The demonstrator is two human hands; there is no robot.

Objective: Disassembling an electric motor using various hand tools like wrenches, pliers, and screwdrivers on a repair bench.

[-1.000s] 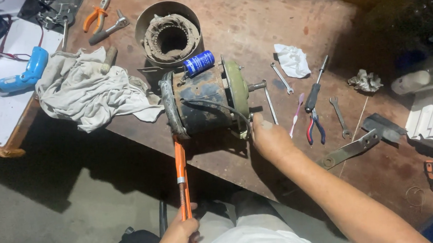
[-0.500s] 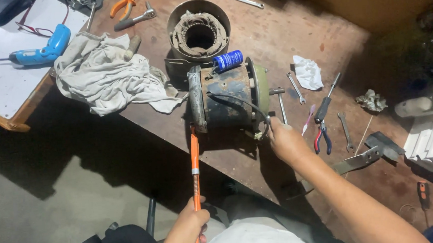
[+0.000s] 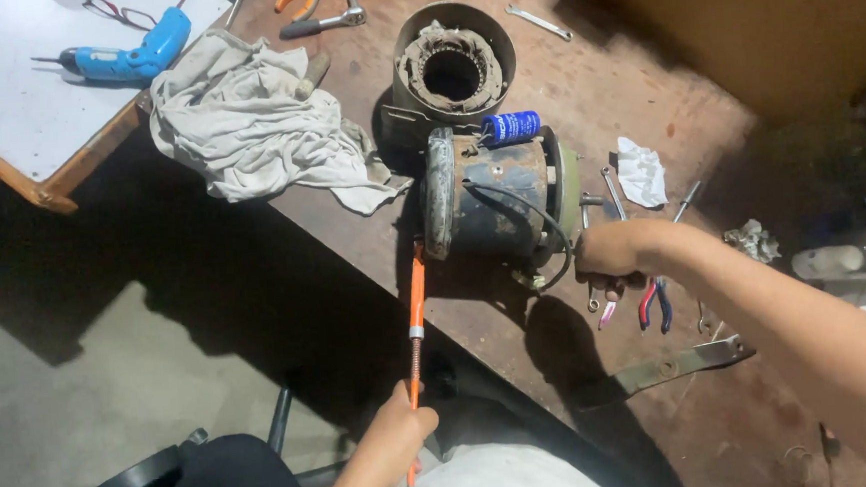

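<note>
1. The left hand [image 3: 396,426] is closed around the lower end of a long orange-handled rod tool [image 3: 415,347], whose far tip meets the rim of the dark, rusty cylindrical electric motor [image 3: 491,202]; the exact point of contact is lost in shadow.
2. The right hand [image 3: 609,253] is curled shut at the motor's near right end, by a looping black cable [image 3: 537,229] — what the fingers pinch there cannot be made out.
3. The motor lies on its side near the front edge of the worn brown workbench [image 3: 633,81], with a small blue cylinder [image 3: 510,127] on top.
4. Just behind it stands a round metal housing with rusty windings [image 3: 452,67]; to the left lies a crumpled grey cloth [image 3: 246,135].
5. Red-handled pliers [image 3: 654,302] and thin wrenches lie beside the right hand — partly hidden by the forearm.
</note>
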